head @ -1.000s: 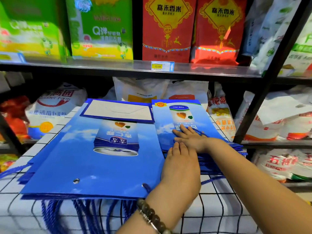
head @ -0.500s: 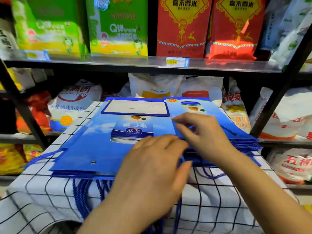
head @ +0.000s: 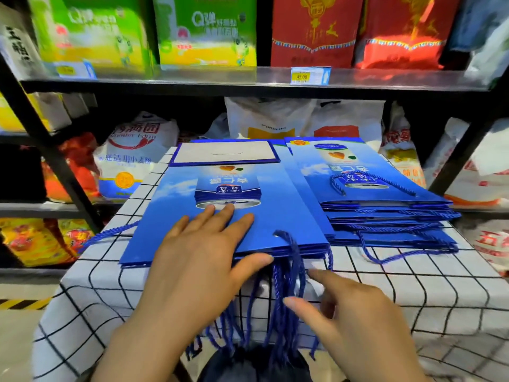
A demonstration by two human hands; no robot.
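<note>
- The near stack of blue paper bags [head: 275,199] lies flat on the table [head: 427,277]. Its long axis runs away from the person, and its cords [head: 287,274] hang over the near edge.
- The left hand [head: 198,260] rests flat on top of the stack, fingers [head: 220,216] spread wide and gripping nothing.
- The right hand [head: 358,321] is the nearer one to the cords, which hang just to its left. Its fingers are loose and apart and hold nothing.
- Motion blur may hide whether its forefinger touches the stack's near right corner.
- A second stack [head: 399,191] lies just beside it, to the right.
</note>
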